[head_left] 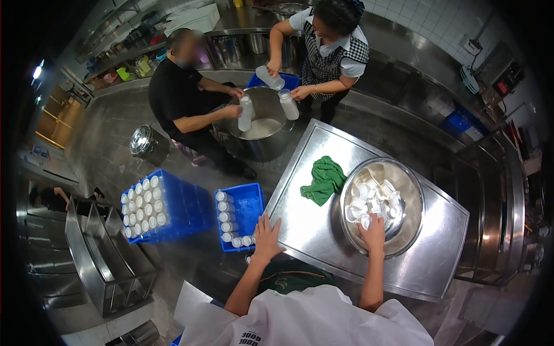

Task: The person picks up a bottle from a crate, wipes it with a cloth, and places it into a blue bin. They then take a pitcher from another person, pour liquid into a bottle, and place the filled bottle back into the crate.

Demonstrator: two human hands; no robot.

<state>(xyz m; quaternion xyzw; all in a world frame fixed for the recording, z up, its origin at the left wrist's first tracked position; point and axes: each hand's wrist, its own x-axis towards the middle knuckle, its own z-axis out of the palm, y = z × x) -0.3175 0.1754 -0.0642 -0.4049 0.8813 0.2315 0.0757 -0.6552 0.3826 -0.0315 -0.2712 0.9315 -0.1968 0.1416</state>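
My left hand [266,237] is open, fingers spread, at the left edge of the steel table [294,222]. It holds nothing. My right hand [372,232] reaches into a large steel bowl [416,190], its fingers closed around a white bottle cap [365,221]. Several more white caps [378,193] lie heaped in that bowl. Behind it on the tabletop is a crumpled green cloth [324,180]. Left of my left hand, a blue crate [249,203] on the floor holds several white-capped bottles [226,217] along two sides.
Stacked blue crates [187,202] full of capped bottles stand at left. Beyond the table, two people hold bottles over a large steel pot [259,147] of whitish contents. A lidded steel pot [149,144] sits on the floor. A steel rack [109,254] stands at lower left.
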